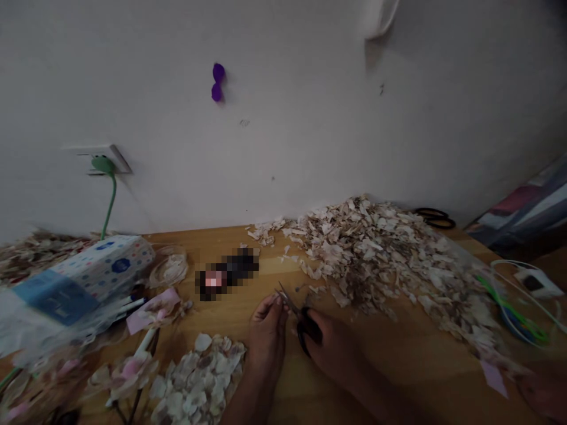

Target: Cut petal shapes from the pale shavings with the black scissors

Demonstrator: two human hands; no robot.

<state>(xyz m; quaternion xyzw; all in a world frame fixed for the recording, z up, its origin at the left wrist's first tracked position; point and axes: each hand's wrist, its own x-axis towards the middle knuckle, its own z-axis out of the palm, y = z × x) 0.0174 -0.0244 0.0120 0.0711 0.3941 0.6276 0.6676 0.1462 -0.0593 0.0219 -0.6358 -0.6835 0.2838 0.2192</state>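
Observation:
My left hand [268,324] is closed, pinching a small pale piece [284,300] between thumb and fingers above the wooden table [274,274]. From the right, my right hand [330,342] grips the black handles of a pair of scissors [308,330]. The scissor blades point up and left, parted a little, right beside the pale piece. A pile of rounded, pale petal-like pieces [199,378] lies just left of my left forearm. Beyond my right hand spreads a large heap of dry, ragged scraps [367,254].
A blue and white tissue package [95,274], plastic bags and pink-centred flowers [130,369] crowd the left side. Behind my left hand lies a pixelated dark object [228,274]. Black handles [434,217], green cords [514,313] and a white device [538,283] are at right.

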